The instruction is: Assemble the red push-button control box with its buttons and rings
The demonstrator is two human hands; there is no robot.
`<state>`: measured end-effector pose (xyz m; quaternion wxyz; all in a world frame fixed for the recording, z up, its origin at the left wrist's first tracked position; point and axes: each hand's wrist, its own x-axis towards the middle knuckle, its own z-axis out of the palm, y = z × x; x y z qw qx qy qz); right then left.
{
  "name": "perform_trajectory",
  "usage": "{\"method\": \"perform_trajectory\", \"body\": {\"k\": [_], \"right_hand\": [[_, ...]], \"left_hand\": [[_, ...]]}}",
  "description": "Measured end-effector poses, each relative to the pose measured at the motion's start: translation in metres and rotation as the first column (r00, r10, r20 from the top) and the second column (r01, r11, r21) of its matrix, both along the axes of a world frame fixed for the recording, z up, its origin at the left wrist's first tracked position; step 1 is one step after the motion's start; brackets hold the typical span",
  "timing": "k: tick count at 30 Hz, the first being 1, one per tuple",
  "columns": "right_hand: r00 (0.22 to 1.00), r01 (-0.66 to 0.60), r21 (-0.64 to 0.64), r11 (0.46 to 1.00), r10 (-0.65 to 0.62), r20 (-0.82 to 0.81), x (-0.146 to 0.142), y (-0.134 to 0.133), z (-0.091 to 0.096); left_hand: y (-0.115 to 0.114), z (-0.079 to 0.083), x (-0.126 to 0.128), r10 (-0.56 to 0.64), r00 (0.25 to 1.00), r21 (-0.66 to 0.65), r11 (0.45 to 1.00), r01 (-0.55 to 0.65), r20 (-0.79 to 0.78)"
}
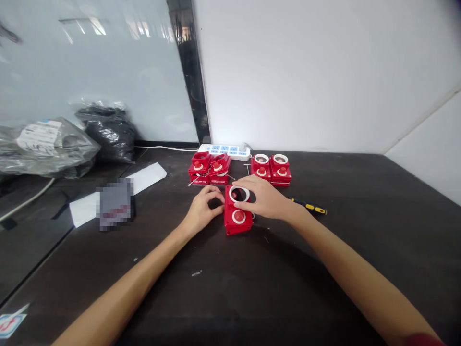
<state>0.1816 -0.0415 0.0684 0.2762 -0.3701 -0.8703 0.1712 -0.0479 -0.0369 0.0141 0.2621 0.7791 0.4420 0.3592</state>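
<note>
A red alarm box (233, 229) with a round red push button stands on the dark table in front of me. A white ring (247, 191) lies around the round opening at its upper end. Spanning that ring, the thumb and fingers of my right hand (267, 196) are closed on its rim. My left hand (202, 207) is curled against the left side of the box, steadying it; its fingertips are partly hidden there. Behind, two red boxes (271, 172) with white rings sit side by side. To their left are more red boxes (209, 168), whose upper openings show no white ring.
A yellow-and-black screwdriver (315, 208) lies right of my right wrist. A white power strip (225, 151) runs along the wall. At left are a pixelated item (115, 204) on a white paper strip (153, 175), a grey plastic bag (65, 154) and a black bag (108, 132).
</note>
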Motion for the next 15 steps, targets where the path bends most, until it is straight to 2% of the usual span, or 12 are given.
{"method": "perform_trajectory", "body": {"k": [5,9,11,13,15], "right_hand": [[0.999,-0.033,-0.014,0.999,0.033,0.011,-0.005,0.007,-0.006],[0.998,-0.055,-0.032,0.998,0.056,0.036,-0.008,0.011,-0.009],[0.997,-0.060,-0.053,0.997,0.063,0.049,-0.010,0.013,-0.010],[0.996,-0.065,-0.070,0.995,0.069,0.058,-0.010,0.015,-0.012],[0.995,-0.082,-0.083,0.993,0.087,0.057,-0.011,0.016,-0.013]], "left_hand": [[0.000,-0.006,-0.002,0.057,0.965,-0.172,0.985,-0.012,0.256],[-0.001,-0.003,-0.013,0.101,0.956,-0.120,0.990,-0.070,0.274],[-0.005,0.000,-0.016,0.016,0.975,-0.105,0.994,0.008,0.220],[-0.011,0.002,-0.015,-0.106,0.984,-0.147,0.981,0.126,0.141],[-0.018,0.002,-0.010,-0.169,0.984,-0.199,0.964,0.179,0.062]]}}
